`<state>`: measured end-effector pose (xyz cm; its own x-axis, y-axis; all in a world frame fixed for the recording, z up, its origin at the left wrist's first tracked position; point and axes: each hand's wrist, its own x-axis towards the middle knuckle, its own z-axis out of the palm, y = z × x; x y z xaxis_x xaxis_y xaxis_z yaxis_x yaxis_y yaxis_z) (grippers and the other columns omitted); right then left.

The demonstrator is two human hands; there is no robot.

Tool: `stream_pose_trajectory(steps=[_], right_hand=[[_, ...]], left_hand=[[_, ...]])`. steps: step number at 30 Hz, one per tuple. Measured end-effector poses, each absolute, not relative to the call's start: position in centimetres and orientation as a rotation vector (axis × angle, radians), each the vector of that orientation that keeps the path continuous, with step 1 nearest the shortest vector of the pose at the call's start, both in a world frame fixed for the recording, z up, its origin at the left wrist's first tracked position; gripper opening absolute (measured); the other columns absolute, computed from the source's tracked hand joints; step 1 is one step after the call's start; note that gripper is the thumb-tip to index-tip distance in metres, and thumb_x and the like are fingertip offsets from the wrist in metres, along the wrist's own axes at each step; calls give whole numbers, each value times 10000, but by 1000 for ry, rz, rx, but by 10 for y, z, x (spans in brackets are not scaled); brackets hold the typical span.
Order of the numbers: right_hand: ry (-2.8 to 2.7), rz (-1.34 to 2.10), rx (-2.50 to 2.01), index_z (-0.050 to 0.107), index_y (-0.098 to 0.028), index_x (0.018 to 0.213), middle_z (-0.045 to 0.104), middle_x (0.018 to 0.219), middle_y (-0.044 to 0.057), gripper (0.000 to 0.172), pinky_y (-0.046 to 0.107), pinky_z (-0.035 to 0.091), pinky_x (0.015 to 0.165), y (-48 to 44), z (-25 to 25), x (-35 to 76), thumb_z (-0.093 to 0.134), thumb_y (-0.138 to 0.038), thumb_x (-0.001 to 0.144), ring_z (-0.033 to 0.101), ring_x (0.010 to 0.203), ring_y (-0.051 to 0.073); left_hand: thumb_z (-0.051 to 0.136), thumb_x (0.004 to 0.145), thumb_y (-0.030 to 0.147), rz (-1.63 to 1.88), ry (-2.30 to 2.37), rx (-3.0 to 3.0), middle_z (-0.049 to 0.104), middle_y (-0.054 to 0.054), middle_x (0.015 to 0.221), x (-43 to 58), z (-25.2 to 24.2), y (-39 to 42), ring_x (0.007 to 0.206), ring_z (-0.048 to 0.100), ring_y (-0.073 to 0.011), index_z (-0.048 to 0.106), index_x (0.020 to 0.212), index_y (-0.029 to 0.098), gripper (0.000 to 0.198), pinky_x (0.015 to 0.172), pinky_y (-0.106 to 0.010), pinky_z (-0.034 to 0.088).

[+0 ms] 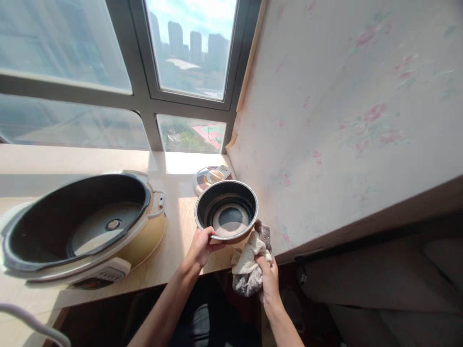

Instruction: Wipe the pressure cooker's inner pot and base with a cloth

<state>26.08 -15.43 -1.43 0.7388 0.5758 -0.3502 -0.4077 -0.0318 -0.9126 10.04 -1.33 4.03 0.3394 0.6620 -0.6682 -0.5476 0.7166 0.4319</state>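
My left hand [201, 246] grips the near rim of a round metal inner pot [226, 210], dark inside with a pale bottom, held just above the counter's front edge. My right hand [268, 277] is closed on a crumpled grey and cream cloth [249, 264], which presses against the pot's lower right outside. To the left stands an open yellow cooker body [83, 226] with its heating plate showing and nothing in it.
A round lid [211, 175] lies on the pale wooden counter [173, 241] behind the pot, near the window. A floral papered wall [343, 120] rises close on the right. A white curved bar [32, 324] shows at the bottom left.
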Motion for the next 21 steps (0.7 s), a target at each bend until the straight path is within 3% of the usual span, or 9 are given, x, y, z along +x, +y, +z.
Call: stream_pose_trajectory(steps=[10, 16, 21], right_hand=[[-109, 718, -1385, 636, -207, 990, 757, 851, -21, 421, 259, 594, 728, -140, -40, 264, 812, -339, 631, 735, 769, 163], [-14, 758, -1344, 658, -181, 912, 766, 812, 1, 365, 270, 606, 735, -137, -42, 261, 812, -334, 618, 748, 764, 179], [34, 803, -1353, 689, -164, 865, 759, 741, 11, 341, 283, 604, 624, -143, -46, 260, 817, -358, 615, 727, 655, 182]], left_hand=[[594, 552, -19, 839, 1100, 372, 587, 58, 780, 126, 36, -10, 608, 549, -91, 529, 964, 210, 475, 655, -274, 575], [616, 558, 58, 821, 1104, 439, 599, 33, 858, 134, 32, -7, 631, 571, -110, 532, 1081, 228, 556, 615, -271, 559], [573, 573, 72, 785, 1127, 482, 588, 27, 878, 138, 26, -5, 643, 593, -125, 506, 1133, 251, 592, 558, -247, 540]])
